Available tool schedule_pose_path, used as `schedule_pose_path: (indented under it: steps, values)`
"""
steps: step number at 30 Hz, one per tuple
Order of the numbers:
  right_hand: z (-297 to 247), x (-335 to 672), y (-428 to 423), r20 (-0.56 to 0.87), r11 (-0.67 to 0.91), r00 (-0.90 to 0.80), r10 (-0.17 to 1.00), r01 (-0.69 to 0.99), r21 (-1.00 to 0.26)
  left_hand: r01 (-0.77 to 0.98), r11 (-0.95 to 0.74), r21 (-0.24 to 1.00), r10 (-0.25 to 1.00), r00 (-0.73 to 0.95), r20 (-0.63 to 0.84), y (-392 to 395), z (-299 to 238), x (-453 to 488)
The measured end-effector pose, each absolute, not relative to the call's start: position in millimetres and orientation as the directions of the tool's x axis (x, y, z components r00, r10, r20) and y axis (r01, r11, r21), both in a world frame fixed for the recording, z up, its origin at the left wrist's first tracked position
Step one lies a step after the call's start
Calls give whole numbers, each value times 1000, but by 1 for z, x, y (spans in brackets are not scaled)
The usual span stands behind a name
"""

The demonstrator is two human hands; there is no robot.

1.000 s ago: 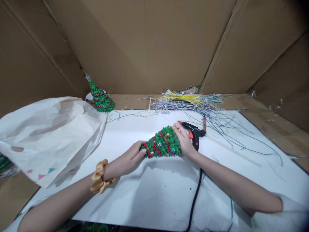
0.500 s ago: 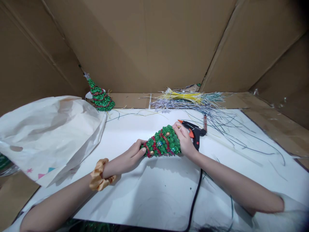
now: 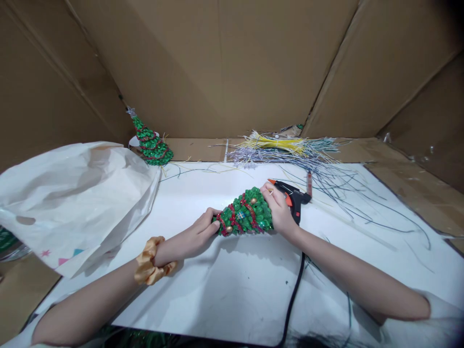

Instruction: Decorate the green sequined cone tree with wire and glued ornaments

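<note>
A small green beaded Christmas tree (image 3: pixel 242 215) with red garland and gold beads lies on its side between my hands, over the white board (image 3: pixel 232 285). My left hand (image 3: pixel 203 227) is closed round its narrow tip, thumb on top. At the wide base, my right hand (image 3: pixel 277 208) grips the tree, with its fingertips partly hidden. A thin yellowish piece shows near the right fingers; what it is, I cannot make out. Just beyond my right hand rests a black and orange glue gun (image 3: pixel 293 195).
A finished-looking beaded tree (image 3: pixel 151 144) with a star stands at the back left, behind a large white plastic bag (image 3: pixel 79 193). Bundles of yellow and white wires (image 3: pixel 279 143) lie at the back, loose strands spreading right. The glue gun's black cord (image 3: pixel 294 299) runs toward the front edge. Cardboard walls surround the board.
Almost nothing differs. The whole view has shifted very slightly, and both hands keep the same hold on the tree.
</note>
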State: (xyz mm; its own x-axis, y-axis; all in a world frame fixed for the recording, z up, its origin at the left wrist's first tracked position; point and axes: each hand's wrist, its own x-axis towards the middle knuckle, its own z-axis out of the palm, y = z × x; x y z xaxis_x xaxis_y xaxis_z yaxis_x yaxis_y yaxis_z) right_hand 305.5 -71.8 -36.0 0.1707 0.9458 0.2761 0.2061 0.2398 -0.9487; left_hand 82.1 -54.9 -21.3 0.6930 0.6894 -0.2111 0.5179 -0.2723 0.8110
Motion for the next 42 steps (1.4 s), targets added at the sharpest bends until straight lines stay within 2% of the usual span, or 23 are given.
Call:
schedule_pose_path:
  steps: [8,12,21,28,42]
  values:
    - [-35,304,-73,292,256,193,937,190,-948,505,-261,823,695,690,-202,-54,-24,83]
    - [-37,304,-72,278,257,208,938,122,-959,504,-234,831,711,672,-208,-54,-27,84]
    - [-45,306,-72,37,75,271,962,-134,-988,487,-187,853,673,696,-250,-55,-21,81]
    - [-43,307,-66,175,171,224,959,36,-985,502,-190,844,641,714,-281,-54,-19,81]
    - [-39,307,-69,239,224,239,941,90,-971,514,-209,832,569,756,-324,-51,-14,82]
